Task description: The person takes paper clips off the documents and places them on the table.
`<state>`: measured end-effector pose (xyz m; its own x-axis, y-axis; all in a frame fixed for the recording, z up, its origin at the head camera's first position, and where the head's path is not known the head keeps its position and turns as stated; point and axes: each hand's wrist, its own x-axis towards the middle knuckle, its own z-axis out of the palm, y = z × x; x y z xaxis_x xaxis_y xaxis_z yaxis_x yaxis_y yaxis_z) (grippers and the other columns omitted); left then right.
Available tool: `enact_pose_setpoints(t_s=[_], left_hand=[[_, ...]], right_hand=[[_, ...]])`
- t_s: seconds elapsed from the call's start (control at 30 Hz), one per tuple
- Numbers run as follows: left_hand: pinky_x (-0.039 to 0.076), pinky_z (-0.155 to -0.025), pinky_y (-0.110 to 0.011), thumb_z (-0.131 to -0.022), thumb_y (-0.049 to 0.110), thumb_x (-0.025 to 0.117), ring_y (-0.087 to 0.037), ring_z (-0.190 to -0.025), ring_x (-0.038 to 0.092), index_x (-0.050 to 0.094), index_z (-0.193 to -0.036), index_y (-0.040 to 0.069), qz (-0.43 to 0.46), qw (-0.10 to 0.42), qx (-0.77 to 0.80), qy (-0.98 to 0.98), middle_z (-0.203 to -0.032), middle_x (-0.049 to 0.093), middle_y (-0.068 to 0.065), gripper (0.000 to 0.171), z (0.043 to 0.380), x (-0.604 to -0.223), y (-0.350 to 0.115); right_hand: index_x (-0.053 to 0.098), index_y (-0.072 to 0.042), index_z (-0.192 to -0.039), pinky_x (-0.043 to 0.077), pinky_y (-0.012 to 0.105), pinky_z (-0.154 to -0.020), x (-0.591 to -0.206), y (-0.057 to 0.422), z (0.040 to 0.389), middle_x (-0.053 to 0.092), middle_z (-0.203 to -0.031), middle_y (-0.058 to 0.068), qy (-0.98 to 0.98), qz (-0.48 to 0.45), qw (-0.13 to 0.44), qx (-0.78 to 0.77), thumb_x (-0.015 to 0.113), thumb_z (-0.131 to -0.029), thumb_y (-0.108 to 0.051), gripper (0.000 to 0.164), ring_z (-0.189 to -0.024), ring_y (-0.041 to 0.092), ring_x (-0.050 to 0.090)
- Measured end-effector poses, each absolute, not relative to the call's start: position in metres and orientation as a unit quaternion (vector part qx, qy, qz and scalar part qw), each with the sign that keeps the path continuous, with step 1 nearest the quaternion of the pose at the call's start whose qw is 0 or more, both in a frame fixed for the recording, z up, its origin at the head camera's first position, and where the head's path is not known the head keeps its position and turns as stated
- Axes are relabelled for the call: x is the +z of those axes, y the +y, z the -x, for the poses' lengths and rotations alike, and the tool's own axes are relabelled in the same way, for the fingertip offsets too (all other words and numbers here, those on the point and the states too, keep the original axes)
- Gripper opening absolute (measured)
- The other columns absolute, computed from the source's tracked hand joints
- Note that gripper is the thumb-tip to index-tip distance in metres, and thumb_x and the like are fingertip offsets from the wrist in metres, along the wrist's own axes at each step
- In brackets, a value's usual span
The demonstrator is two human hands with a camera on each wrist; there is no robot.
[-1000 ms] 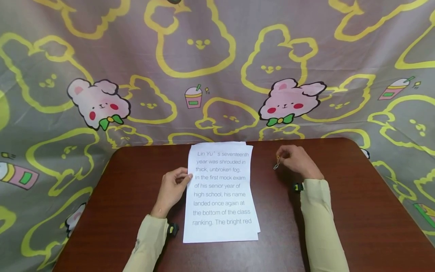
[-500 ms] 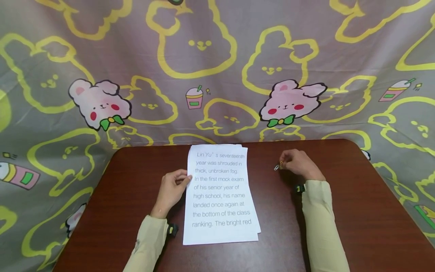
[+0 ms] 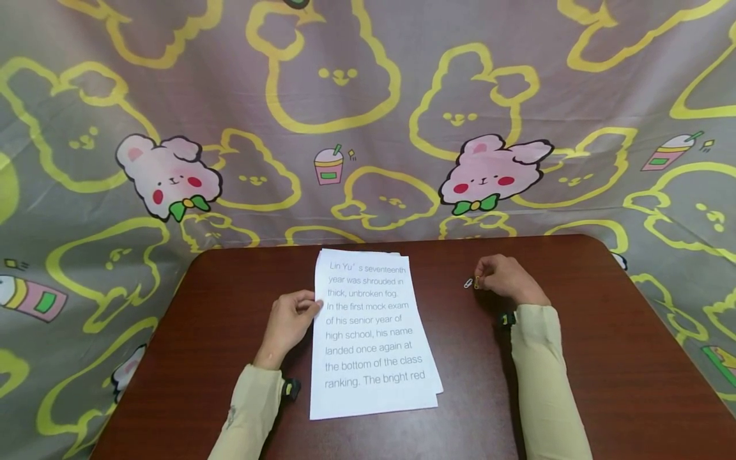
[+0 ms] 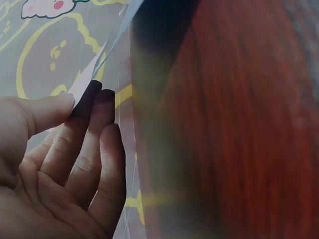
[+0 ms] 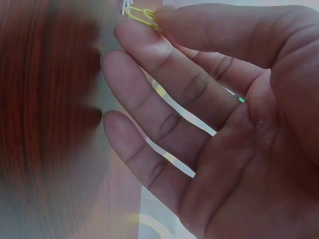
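In the head view, my left hand (image 3: 290, 322) pinches the left edge of a small stack of printed paper sheets (image 3: 374, 348). The wrist view on that side shows the paper's edge (image 4: 85, 82) between thumb and forefinger, with the other fingers behind it. To the right of the sheets, my right hand (image 3: 510, 278) is low over the table, its thumb and forefinger pinching a yellow paper clip (image 5: 142, 17). A white paper clip (image 3: 468, 283) lies right at the yellow one, just left of the fingertips.
The dark reddish-brown wooden table (image 3: 218, 383) has rounded far corners. Behind it and along both sides hangs a grey curtain (image 3: 374, 140) with cartoon rabbits and yellow outlines. A slightly offset lower sheet shows at the stack's right corner.
My right hand has shifted slightly right and down; the clips, which hung from it, are now low by the tabletop. The sheets' top edge has moved left and toward me.
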<state>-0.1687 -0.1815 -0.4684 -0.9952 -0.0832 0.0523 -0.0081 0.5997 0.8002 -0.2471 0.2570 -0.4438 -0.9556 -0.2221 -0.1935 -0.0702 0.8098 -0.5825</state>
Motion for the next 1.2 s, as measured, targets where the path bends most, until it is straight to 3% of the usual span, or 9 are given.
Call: enact_pose_setpoints(t_s=[0.3, 0.57, 0.87, 1.03, 1.2], left_hand=[[0.053, -0.077, -0.029, -0.097, 0.015, 0.073, -0.020, -0.087, 0.077, 0.077, -0.114, 0.001, -0.040, 0.033, -0.433, -0.900, -0.097, 0.082, -0.014, 0.022, 0.169, -0.469, -0.184], [0.056, -0.086, -0.043, -0.098, 0.019, 0.072, -0.027, -0.095, 0.078, 0.074, -0.122, -0.002, -0.059, 0.018, -0.410, -0.910, -0.102, 0.081, -0.016, 0.031, 0.167, -0.471, -0.185], [0.053, -0.080, -0.037, -0.099, 0.025, 0.071, -0.024, -0.092, 0.077, 0.074, -0.125, 0.001, -0.073, 0.002, -0.394, -0.916, -0.100, 0.082, -0.013, 0.036, 0.166, -0.469, -0.187], [0.056, -0.082, -0.043, -0.099, 0.027, 0.071, -0.026, -0.093, 0.078, 0.075, -0.125, 0.003, -0.074, 0.003, -0.379, -0.922, -0.102, 0.082, -0.013, 0.036, 0.166, -0.470, -0.191], [0.056, -0.089, -0.050, -0.099, 0.029, 0.070, -0.021, -0.085, 0.078, 0.075, -0.124, 0.003, -0.069, 0.011, -0.366, -0.928, -0.100, 0.082, -0.012, 0.036, 0.168, -0.470, -0.197]], right_hand=[[0.067, -0.004, -0.093, 0.043, 0.032, -0.062, -0.444, 0.256, 0.247, 0.065, -0.079, 0.004, 0.940, 0.071, 0.145, -0.300, 0.067, -0.090, -0.006, 0.003, -0.072, 0.020, 0.055], [0.067, -0.003, -0.093, 0.043, 0.032, -0.060, -0.445, 0.256, 0.247, 0.065, -0.077, 0.005, 0.939, 0.072, 0.154, -0.299, 0.066, -0.090, -0.005, 0.003, -0.070, 0.019, 0.055], [0.067, -0.003, -0.093, 0.045, 0.031, -0.062, -0.450, 0.256, 0.250, 0.068, -0.079, 0.006, 0.941, 0.077, 0.150, -0.294, 0.066, -0.092, -0.007, 0.005, -0.071, 0.018, 0.059], [0.068, -0.002, -0.094, 0.046, 0.031, -0.062, -0.451, 0.258, 0.251, 0.069, -0.080, 0.007, 0.940, 0.073, 0.152, -0.296, 0.067, -0.091, -0.007, 0.006, -0.072, 0.019, 0.060], [0.067, -0.002, -0.097, 0.046, 0.032, -0.063, -0.452, 0.259, 0.251, 0.067, -0.083, 0.008, 0.938, 0.064, 0.156, -0.302, 0.067, -0.092, -0.008, 0.007, -0.073, 0.020, 0.059]])
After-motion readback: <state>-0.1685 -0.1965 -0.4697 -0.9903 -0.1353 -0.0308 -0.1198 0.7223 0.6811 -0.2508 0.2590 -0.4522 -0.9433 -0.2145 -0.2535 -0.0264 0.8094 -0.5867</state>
